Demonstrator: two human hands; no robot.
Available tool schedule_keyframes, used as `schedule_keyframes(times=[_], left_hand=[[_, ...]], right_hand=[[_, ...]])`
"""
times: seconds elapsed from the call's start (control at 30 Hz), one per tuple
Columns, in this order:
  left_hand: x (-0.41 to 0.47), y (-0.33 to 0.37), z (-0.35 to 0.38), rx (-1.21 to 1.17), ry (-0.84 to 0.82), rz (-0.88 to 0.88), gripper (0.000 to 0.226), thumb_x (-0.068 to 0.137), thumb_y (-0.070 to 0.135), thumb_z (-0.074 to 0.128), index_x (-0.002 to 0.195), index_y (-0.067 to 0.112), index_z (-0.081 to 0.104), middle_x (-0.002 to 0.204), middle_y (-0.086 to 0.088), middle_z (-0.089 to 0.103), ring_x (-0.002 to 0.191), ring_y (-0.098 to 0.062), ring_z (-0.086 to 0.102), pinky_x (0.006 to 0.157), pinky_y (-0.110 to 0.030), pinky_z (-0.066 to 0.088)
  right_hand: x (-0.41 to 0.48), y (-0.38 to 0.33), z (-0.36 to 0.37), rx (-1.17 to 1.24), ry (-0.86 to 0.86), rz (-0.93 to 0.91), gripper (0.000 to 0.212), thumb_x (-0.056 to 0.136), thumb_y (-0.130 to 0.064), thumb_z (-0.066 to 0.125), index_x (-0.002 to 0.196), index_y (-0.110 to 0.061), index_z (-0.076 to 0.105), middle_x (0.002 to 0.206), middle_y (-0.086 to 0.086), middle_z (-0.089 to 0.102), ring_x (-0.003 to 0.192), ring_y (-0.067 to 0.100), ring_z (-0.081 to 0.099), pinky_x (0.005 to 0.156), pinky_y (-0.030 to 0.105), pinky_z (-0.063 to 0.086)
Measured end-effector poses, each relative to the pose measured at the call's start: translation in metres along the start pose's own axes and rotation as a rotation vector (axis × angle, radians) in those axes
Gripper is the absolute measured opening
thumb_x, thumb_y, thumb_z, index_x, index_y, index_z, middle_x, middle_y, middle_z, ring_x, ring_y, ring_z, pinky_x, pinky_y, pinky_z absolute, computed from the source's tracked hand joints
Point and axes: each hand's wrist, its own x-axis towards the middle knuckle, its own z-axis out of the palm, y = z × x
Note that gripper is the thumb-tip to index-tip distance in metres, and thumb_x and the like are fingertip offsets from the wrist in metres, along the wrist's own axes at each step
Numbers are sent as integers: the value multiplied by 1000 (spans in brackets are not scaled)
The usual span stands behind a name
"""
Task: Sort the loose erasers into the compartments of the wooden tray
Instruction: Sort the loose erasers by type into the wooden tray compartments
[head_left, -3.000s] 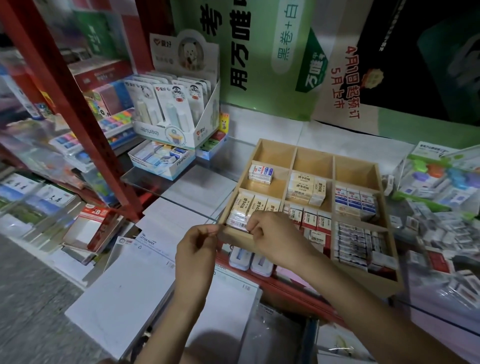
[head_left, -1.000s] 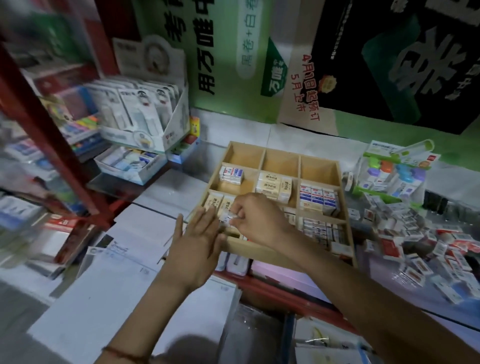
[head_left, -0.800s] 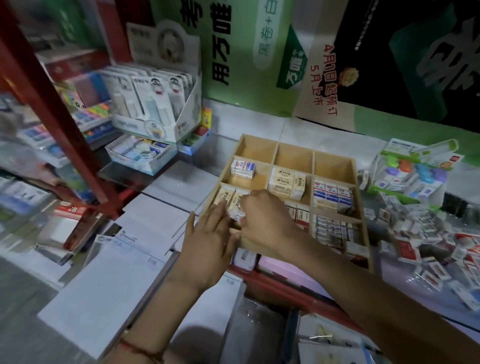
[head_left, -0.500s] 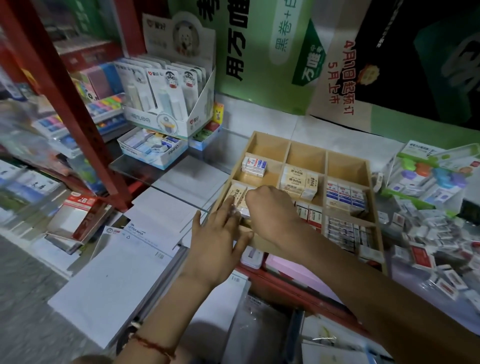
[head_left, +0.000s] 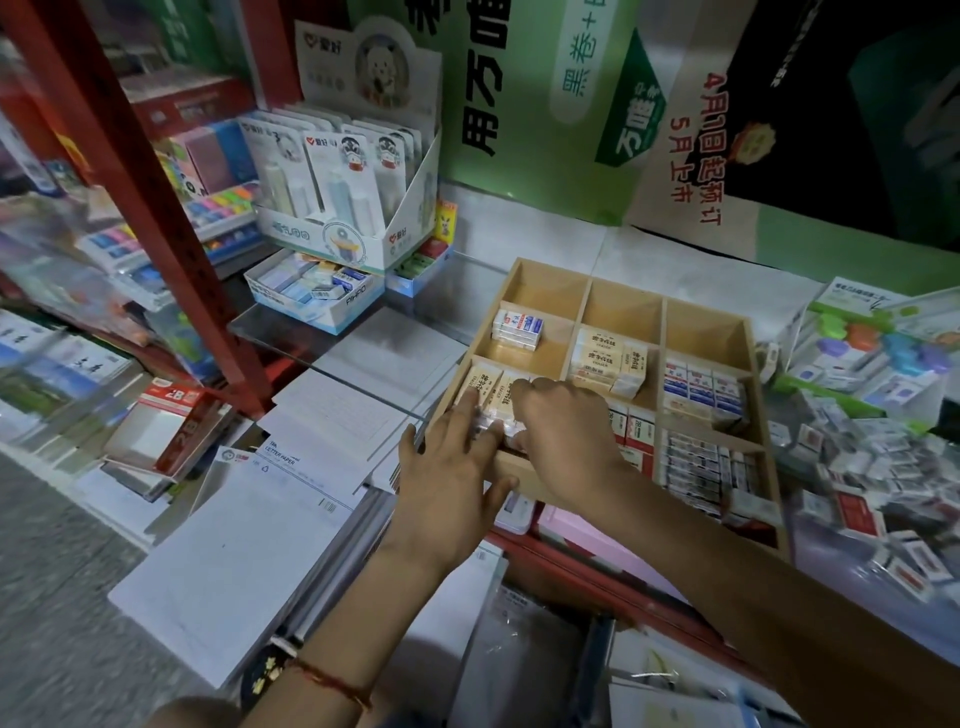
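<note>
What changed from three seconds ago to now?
The left hand opened from its pinch beside the wooden tray and laid straight fingers on the near-left beige erasers. The right hand stayed over that compartment; the other erasers look unmoved.

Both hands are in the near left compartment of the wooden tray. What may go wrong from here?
1. The left hand lies flat on the cream erasers while the right hand digs in among them; a tightly packed one may pop out.
2. The wooden tray seems to sit near the shelf's front edge; pressing on its near corner may tip or shift it.
3. The loose erasers lie heaped right of the tray; the right forearm may sweep some off.
</note>
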Motion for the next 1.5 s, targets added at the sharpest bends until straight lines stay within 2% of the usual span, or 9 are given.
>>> schedule_keyframes(times=[0.17,0.43,0.67,0.83,0.93,1.03,1.17,1.33,1.5], left_hand=[[-3,2,6,97,42,30,62,69,36,77,124,16,57,140,-16,45,125,-32,48,97,-63,30],[-26,23,-8,-371,282,21,65,76,22,46,138,12,27,151,-10,21,140,-24,14,112,-55,16],[-20,95,-6,-425,268,314,50,77,27,36,126,19,38,145,-4,26,134,-25,26,110,-42,28],[-14,126,1,-441,210,399,41,79,27,34,118,21,44,138,-4,31,127,-24,30,107,-34,29],[-14,133,-1,-472,192,440,37,80,23,35,116,22,45,136,-3,33,127,-21,31,106,-24,20],[-19,126,-2,-459,190,435,35,80,23,36,112,20,50,136,-3,35,126,-20,33,106,-24,26],[-23,109,-5,-504,180,325,34,79,14,48,110,17,60,136,5,38,127,-14,33,105,-21,25],[-22,109,-14,-668,134,202,35,83,3,50,104,31,52,131,11,40,122,-4,35,95,1,20],[-22,115,-18,-727,123,222,49,82,-9,54,107,33,51,125,17,42,116,15,33,91,7,19]], right_hand=[[6,-3,6,93,35,62,14,89,-20,59,101,-14,57,106,5,61,98,24,60,68,27,34],[-75,103,-29,581,297,261,21,87,-22,61,70,-10,61,60,-1,58,53,9,52,53,15,37],[-168,222,-13,402,225,718,16,90,-3,54,103,-1,63,74,16,60,60,26,54,48,25,25],[-183,216,17,452,20,456,16,87,-3,60,100,-11,66,93,6,64,79,15,58,65,3,36],[-162,211,42,149,64,349,42,60,-5,83,99,-8,69,99,18,62,83,40,60,68,38,53],[-139,210,52,-114,78,266,43,34,-9,88,74,-14,73,76,12,63,65,33,61,52,37,53],[-129,223,43,111,29,221,9,68,-2,72,76,-6,71,84,20,64,79,41,61,68,47,52],[-133,226,53,-37,-162,287,41,89,-26,53,130,-29,51,138,1,44,128,27,34,101,41,29],[-128,222,45,332,152,339,24,84,-11,59,106,-16,65,104,9,65,100,29,59,85,40,47]])
